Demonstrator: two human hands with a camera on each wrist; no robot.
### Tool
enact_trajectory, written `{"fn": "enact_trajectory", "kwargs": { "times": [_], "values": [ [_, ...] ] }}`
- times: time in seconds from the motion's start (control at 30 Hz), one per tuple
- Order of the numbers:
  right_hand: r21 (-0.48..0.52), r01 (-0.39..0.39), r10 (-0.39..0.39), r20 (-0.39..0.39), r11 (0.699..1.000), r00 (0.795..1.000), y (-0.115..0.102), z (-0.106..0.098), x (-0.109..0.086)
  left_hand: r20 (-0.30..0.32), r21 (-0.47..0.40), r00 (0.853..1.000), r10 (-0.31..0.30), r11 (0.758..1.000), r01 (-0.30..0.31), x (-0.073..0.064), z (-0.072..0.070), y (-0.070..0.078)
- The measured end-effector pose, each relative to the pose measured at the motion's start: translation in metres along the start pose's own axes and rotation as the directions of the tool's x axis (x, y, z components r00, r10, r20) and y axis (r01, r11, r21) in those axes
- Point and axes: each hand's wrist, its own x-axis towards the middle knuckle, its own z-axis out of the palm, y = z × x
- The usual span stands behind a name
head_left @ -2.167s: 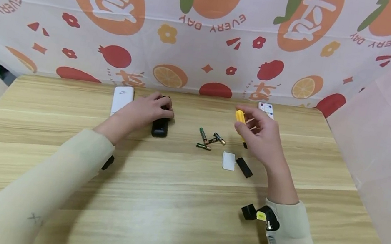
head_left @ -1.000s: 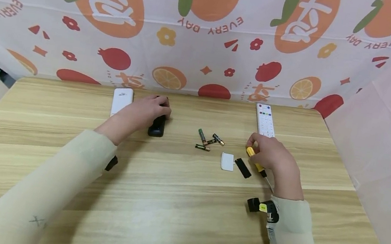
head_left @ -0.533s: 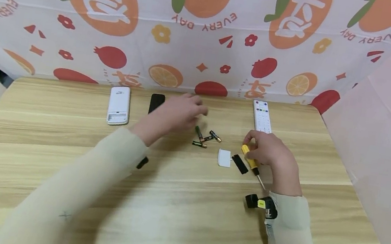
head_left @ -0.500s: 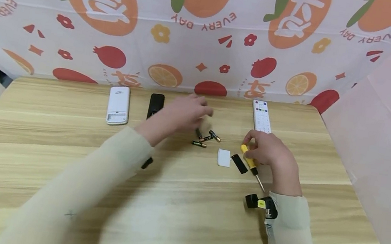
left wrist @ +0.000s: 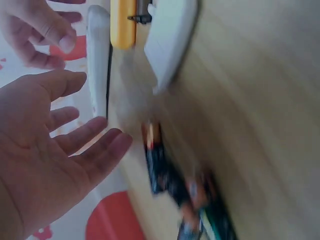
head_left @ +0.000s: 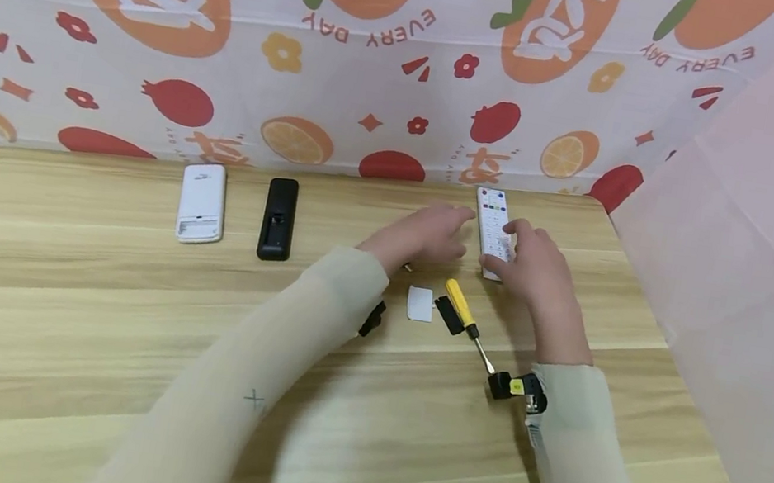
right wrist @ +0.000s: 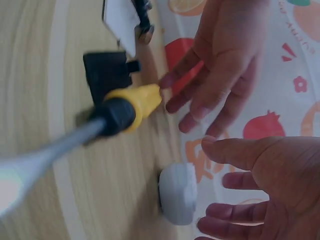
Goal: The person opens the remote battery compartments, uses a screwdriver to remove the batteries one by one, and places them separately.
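Note:
My right hand (head_left: 538, 274) is spread over the lower part of a white remote control (head_left: 491, 228), thumb near its bottom end and fingers by its right edge. My left hand (head_left: 429, 235) comes in from the left with loose fingers and holds nothing; its fingertips stop short of the remote. In the left wrist view several batteries (left wrist: 160, 170) lie below the left palm, mostly hidden by that hand in the head view. A yellow-handled screwdriver (head_left: 462, 303) lies on the table in front of the remote, apart from both hands.
A white battery cover (head_left: 420, 303) and a black battery cover (head_left: 449, 315) lie left of the screwdriver. Farther left are a black remote (head_left: 278, 221) and a white remote (head_left: 201, 204), backs up with open battery compartments. A printed cloth (head_left: 348, 102) hangs behind the table (head_left: 81, 329).
My right hand has put the screwdriver down and moved up to the white remote. My left hand has left the black remote and travelled right, past the batteries. The head view has shifted right.

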Motion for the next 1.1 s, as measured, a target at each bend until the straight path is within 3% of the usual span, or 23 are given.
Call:
{"fn": "enact_trajectory", "kwargs": {
  "times": [0.1,0.23,0.43,0.57,0.8,0.97,1.1],
  "values": [
    [0.007,-0.003,0.003,0.018,1.0,1.0,-0.001,0.004,0.009,0.034,-0.116,0.999,-0.013,0.993,0.017,0.006,0.004,0.0],
    [0.017,-0.006,0.005,0.071,1.0,0.997,-0.002,0.011,0.021,0.058,-0.173,0.998,-0.008,0.985,0.018,0.009,0.01,0.002],
    [0.005,-0.023,0.023,0.103,1.0,0.994,-0.005,0.016,0.028,0.053,-0.053,0.998,0.021,0.998,-0.018,0.011,0.014,0.005],
    [0.032,-0.031,0.028,0.091,0.999,0.995,-0.005,0.015,0.028,0.046,-0.027,0.998,0.049,0.998,-0.048,0.009,0.012,0.003],
    [0.152,-0.016,0.004,0.079,0.988,0.997,0.002,0.006,0.02,-0.002,0.051,0.984,0.175,0.983,-0.175,0.001,0.004,-0.004],
    [0.348,0.0,-0.041,0.112,0.938,0.993,-0.001,-0.002,0.009,-0.089,0.103,0.969,0.232,0.97,-0.222,-0.017,-0.003,-0.01],
    [0.541,0.012,-0.106,0.143,0.841,0.984,-0.009,-0.006,0.001,-0.206,0.14,0.941,0.27,0.96,-0.244,-0.037,-0.008,-0.019]
  ]
}}
